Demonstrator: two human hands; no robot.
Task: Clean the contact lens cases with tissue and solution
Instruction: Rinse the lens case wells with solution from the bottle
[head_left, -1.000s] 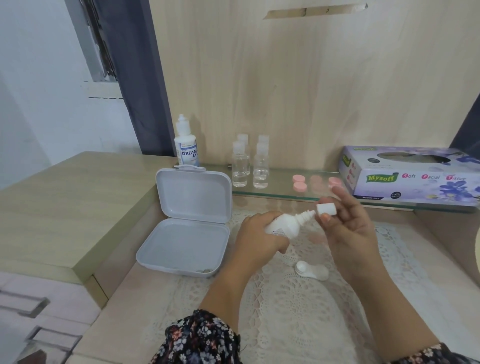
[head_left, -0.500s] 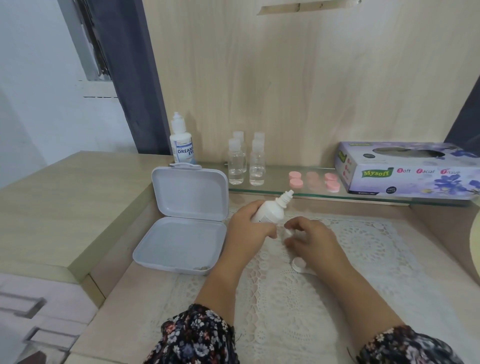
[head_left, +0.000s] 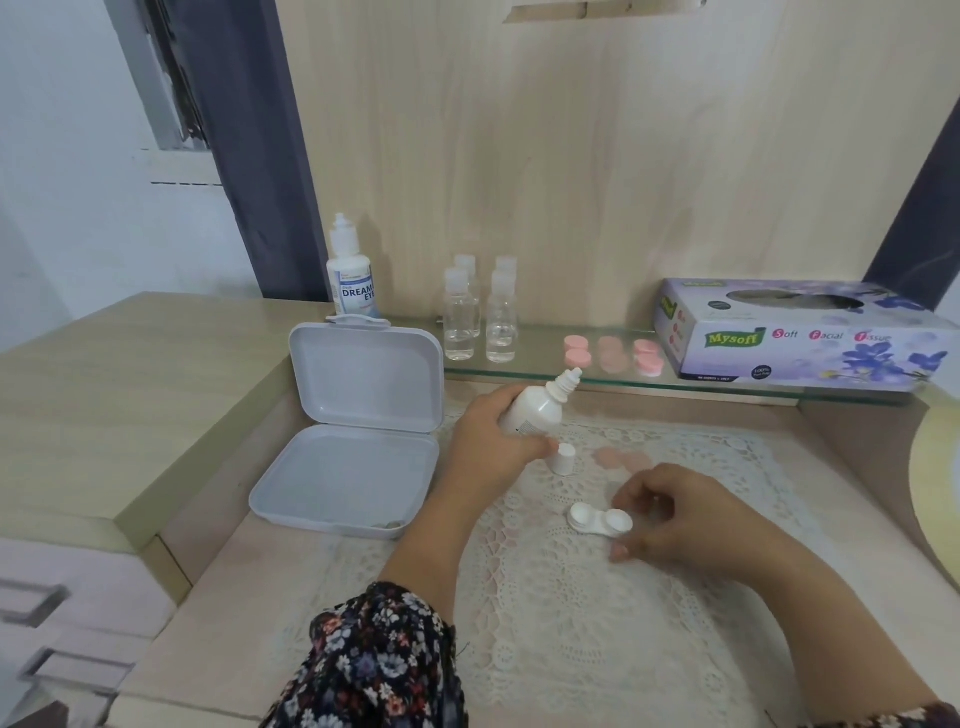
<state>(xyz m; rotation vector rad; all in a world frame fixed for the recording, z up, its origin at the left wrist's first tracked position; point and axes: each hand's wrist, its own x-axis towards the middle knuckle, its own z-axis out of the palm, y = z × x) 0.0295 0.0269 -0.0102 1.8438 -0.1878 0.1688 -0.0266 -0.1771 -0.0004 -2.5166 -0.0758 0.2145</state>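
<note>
Change: the cap (head_left: 563, 459), pinched in the right hand a second ago, now stands on the lace mat (head_left: 597, 623) just beside the left thumb; the right hand (head_left: 685, 517) has left it and sits at the lens case (head_left: 600, 518), which half a second ago it partly covered.
Count: one held bottle (head_left: 537, 410); one labelled bottle (head_left: 350, 273) and four clear vials (head_left: 480, 317) on the glass shelf (head_left: 597, 382); pink lids (head_left: 613, 354) there too, some blurred, number unclear; one tissue box (head_left: 795, 335); one open white box (head_left: 353, 431) on the table (head_left: 218, 587); one two-well lens case.
Left hand (head_left: 491, 441): grip clamped round the bottle, nozzle uncapped and tilted up and to the right.
Right hand: fingers curled, tips at the right end of the case; whether they pinch it cannot be told.
Lens case: on the mat, both wells open, near the cap, between the two hands.
</note>
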